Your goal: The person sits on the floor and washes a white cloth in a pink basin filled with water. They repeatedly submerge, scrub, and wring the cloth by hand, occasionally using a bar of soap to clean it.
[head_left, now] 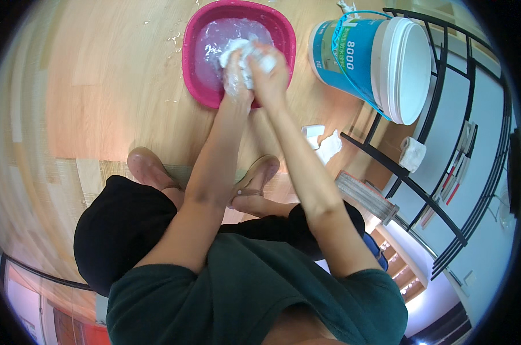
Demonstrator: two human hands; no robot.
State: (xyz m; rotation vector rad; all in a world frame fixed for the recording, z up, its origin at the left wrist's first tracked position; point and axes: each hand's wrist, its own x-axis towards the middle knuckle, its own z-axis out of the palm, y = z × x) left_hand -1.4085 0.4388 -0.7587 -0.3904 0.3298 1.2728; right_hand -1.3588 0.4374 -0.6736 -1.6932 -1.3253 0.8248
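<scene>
A magenta plastic basin [187, 63] stands on the floor in front of me, with cloudy, sudsy water [209, 49] inside. Over its near side both hands squeeze a wet white cloth [235, 48], bunched up between them. Suds coat my left hand [234, 76], whose fingers are closed round the cloth's left part. My right hand [271, 75] is pressed against the cloth from the right, its fingers curled over it and somewhat blurred. Part of the cloth is hidden by the fingers.
To the right of the basin is a blue and white bucket [358, 54] with a blue handle. White cloths [329, 147] lie on the floor nearer me. A black metal rack [407, 178] runs along the right. Water drops spot the wooden floor [111, 75] left of the basin.
</scene>
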